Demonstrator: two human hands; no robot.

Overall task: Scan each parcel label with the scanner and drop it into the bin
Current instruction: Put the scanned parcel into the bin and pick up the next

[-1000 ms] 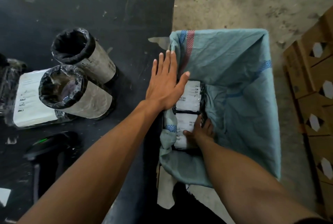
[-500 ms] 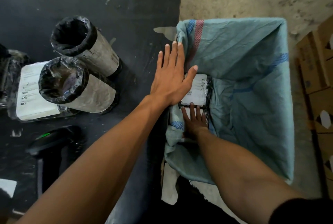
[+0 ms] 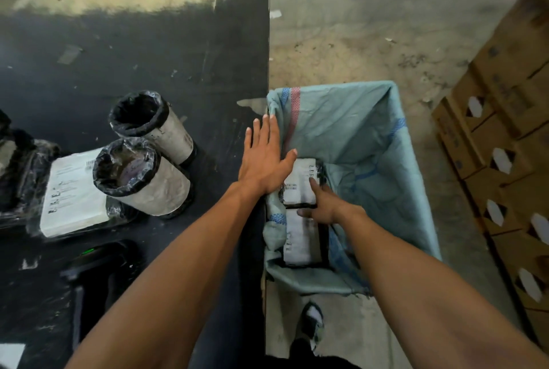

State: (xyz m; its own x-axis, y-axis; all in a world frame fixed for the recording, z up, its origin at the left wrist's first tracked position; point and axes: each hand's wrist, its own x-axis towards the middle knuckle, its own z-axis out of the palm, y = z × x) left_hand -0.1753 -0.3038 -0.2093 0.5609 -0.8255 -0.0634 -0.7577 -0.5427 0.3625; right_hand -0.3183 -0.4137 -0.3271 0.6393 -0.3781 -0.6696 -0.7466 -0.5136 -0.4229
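From the head camera, the bin point(image 3: 371, 119), lined with a blue-green woven sack, stands against the edge of the black tabletop point(image 3: 133, 50) and holds two white-labelled parcels end to end. The right hand point(image 3: 325, 205) reaches inside and grips the farther parcel point(image 3: 298, 181); the nearer parcel point(image 3: 300, 239) lies below it. The left hand point(image 3: 264, 157) lies flat, fingers straight, on the tabletop's edge at the bin's rim. Two rolled parcels point(image 3: 148, 157), a flat parcel point(image 3: 71, 193) and the scanner point(image 3: 98, 264) rest on the tabletop.
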